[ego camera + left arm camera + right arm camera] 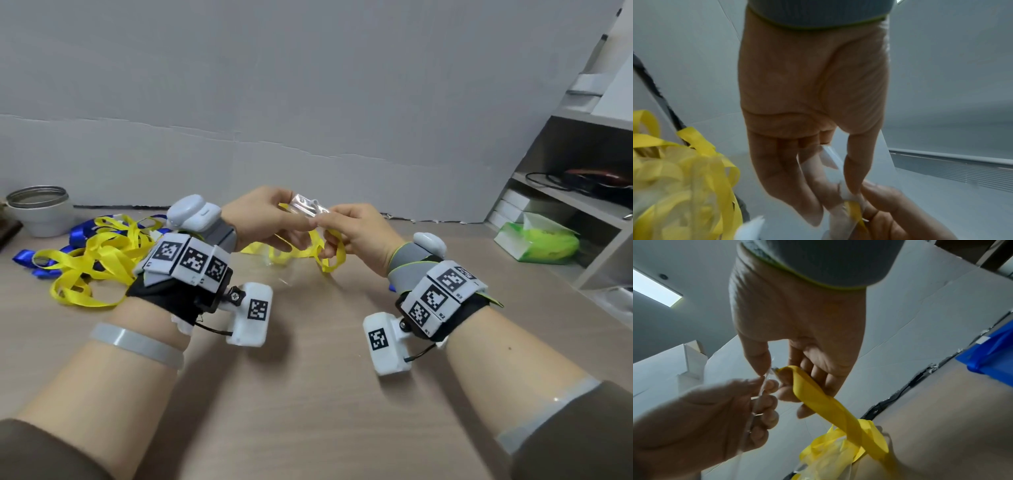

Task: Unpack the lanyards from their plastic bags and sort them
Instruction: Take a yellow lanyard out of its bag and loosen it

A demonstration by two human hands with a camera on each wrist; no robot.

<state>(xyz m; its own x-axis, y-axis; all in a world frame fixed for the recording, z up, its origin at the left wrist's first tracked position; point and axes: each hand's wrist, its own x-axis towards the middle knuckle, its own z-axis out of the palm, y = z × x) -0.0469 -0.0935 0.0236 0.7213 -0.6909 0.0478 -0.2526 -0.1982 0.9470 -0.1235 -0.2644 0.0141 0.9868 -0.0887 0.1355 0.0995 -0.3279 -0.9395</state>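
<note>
Both hands are raised above the desk [308, 394] and meet at a clear plastic bag [308, 208]. The left hand [263, 219] pinches the bag's near edge between thumb and fingers [812, 194]; the right hand [356, 233] pinches the same bag from the other side, its lower fingers [818, 374] curled round a yellow lanyard [325, 253].

The bag's long axis runs roughly from the left fingers across to the right fingers, tilted slightly down toward the right. The lanyard's strap hangs from the right fingers down and toward the desk, looping below both hands.

Out beyond the left wrist lies a loose pile of lanyards [92, 260], yellow and blue tangled together, with a grey tin [41, 212] past it. The wrist markers carry small print, "R1", "R2" and "R3" on the right-wrist band [442, 294]; no writing on the bag or strap can be read.
</note>
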